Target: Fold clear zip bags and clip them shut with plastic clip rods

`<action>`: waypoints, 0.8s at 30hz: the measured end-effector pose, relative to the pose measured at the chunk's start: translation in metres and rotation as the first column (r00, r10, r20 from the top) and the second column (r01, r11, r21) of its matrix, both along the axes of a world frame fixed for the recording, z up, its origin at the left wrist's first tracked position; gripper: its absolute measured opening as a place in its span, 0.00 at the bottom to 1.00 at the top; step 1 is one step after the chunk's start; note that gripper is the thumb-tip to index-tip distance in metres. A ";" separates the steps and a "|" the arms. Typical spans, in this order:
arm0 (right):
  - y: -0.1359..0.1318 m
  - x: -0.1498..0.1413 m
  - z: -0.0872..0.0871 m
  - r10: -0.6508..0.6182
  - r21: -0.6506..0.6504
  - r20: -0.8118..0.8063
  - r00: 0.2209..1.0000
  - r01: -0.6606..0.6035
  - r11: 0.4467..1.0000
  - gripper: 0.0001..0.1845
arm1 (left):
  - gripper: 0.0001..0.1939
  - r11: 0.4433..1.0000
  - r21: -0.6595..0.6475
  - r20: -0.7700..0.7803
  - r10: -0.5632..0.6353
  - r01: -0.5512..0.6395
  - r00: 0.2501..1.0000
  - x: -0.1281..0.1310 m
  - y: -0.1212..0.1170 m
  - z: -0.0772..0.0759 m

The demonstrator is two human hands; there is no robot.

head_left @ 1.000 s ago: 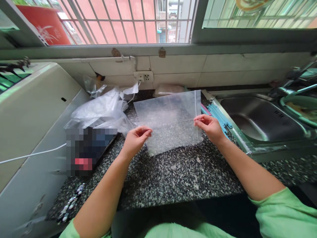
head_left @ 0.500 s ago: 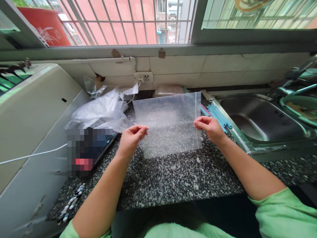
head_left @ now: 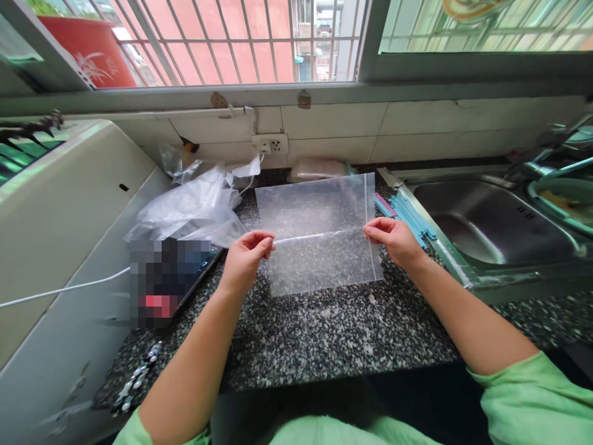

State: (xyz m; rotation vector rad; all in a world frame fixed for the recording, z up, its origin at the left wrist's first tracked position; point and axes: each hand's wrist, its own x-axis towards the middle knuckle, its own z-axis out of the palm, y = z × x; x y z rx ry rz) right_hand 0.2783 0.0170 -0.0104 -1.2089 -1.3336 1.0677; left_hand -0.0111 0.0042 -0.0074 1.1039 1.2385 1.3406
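A clear plastic zip bag (head_left: 319,259) is stretched flat between my two hands, over the speckled stone counter. My left hand (head_left: 248,253) pinches its left edge near mid-height. On the opposite side, my right hand (head_left: 391,238) pinches the right edge, beside the zip strip that runs along that side. A shiny crease crosses the bag from one hand to the other. Through the bag the counter's pattern shows. Close to my right hand lie several blue strips (head_left: 410,216) and a pink one (head_left: 385,205).
Crumpled plastic bags (head_left: 189,204) lie at the back left, above a phone-like device (head_left: 185,278) with a white cable. A beaded string (head_left: 139,377) rests near the front left. A steel sink (head_left: 486,222) is at the right; a wall socket (head_left: 271,144) sits behind.
A bright crease now shows across the bag between my hands, and its outline has tilted slightly. Both hands keep their pinch and have barely moved.
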 end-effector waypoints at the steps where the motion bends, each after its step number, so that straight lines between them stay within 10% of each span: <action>1: 0.000 0.000 0.000 0.001 0.000 0.002 1.000 -0.001 1.000 0.15 | 0.13 1.000 0.002 0.007 0.004 -0.004 1.000 0.000 0.000 0.000; 24: -0.005 -0.002 0.006 0.104 -0.017 -0.167 0.980 -0.109 0.994 0.08 | 0.04 0.999 -0.023 0.000 0.036 -0.036 0.999 -0.001 -0.007 0.014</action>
